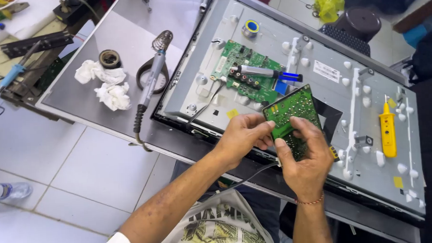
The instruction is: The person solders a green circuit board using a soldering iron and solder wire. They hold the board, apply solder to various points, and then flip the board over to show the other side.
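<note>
Green circuit board [291, 118] sits pinched between my left hand [243, 135] and right hand [302, 159], fingers clamped on its edges, above the opened television back panel [340, 82]; inspection seems underway; next calls for steady turning.

left hand [244, 133] fingers pinched, right hand [302, 156] curled gripping, forearms converging

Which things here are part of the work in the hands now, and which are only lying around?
In use:
- green circuit board, held by left hand and right hand
- opened television back panel under the hands

Lying about:
- soldering iron on its stand
- crumpled tissues
- tape roll
- yellow tester
- desoldering pump
- solder spool
</note>
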